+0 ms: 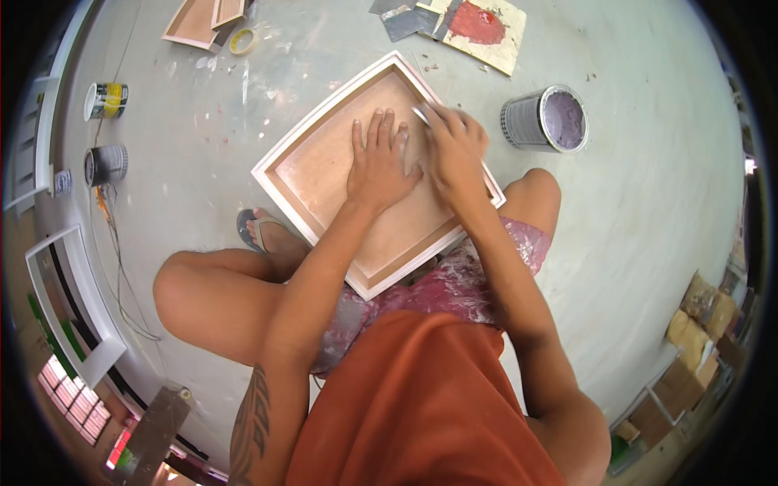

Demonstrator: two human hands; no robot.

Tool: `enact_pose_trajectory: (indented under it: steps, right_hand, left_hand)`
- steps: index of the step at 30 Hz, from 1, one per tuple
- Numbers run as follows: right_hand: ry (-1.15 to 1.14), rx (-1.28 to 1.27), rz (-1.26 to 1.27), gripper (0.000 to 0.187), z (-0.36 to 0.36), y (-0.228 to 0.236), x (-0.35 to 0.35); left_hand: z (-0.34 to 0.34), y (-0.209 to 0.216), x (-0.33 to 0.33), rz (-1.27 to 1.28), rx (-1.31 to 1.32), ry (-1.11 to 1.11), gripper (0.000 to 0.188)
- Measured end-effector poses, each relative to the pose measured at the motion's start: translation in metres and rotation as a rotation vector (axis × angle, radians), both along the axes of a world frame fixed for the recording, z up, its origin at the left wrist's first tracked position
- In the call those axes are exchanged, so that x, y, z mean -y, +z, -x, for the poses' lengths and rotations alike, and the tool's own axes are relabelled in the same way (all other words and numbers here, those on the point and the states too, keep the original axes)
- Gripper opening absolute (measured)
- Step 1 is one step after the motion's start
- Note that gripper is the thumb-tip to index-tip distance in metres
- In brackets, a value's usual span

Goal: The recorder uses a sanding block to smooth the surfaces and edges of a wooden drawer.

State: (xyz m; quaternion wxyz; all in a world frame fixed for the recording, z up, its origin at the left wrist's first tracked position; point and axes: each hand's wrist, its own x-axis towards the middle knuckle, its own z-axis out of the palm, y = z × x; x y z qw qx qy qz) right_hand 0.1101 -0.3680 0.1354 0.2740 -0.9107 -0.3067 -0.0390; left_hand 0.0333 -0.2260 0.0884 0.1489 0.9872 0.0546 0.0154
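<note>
A shallow wooden tray [314, 185] with a pale, whitish rim lies tilted across my lap, its open side up. Inside it, my left hand [379, 168] rests flat on the bottom panel with the fingers spread. My right hand [455, 146] is bent over the tray's right-hand rim, its fingers closed around a thin pale piece [420, 116]. Only the edge of that piece shows, so its kind is unclear. The fingers hide part of the rim below them.
An open can [563, 120] of greyish-purple paint stands right of the tray. Beyond lie a board [506, 49] with a red smear, a tape roll [242, 42] and another wooden frame [191, 23]. Two cans [106, 101] and a cable [118, 251] are at the left.
</note>
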Motion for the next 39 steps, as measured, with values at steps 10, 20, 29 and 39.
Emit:
enact_pose_trajectory:
  steps: [10, 20, 29, 39]
  right_hand:
    - [-0.043, -0.482, -0.5, 0.036, 0.01, -0.006, 0.048]
    - [0.077, -0.066, -0.379, 0.05, -0.018, -0.017, -0.002]
    - [-0.039, 0.031, -0.155, 0.056, -0.028, -0.036, -0.038]
    - [-0.089, 0.109, -0.093, 0.039, -0.044, -0.032, -0.045]
  left_hand:
    - [0.001, 0.004, -0.001, 0.093, -0.034, -0.047, 0.073]
    - [-0.016, 0.014, -0.001, 0.14, -0.012, -0.056, 0.063]
    - [-0.01, -0.002, -0.017, 0.096, 0.157, -0.069, 0.07]
    - [-0.014, -0.008, -0.018, -0.038, 0.094, -0.145, 0.071]
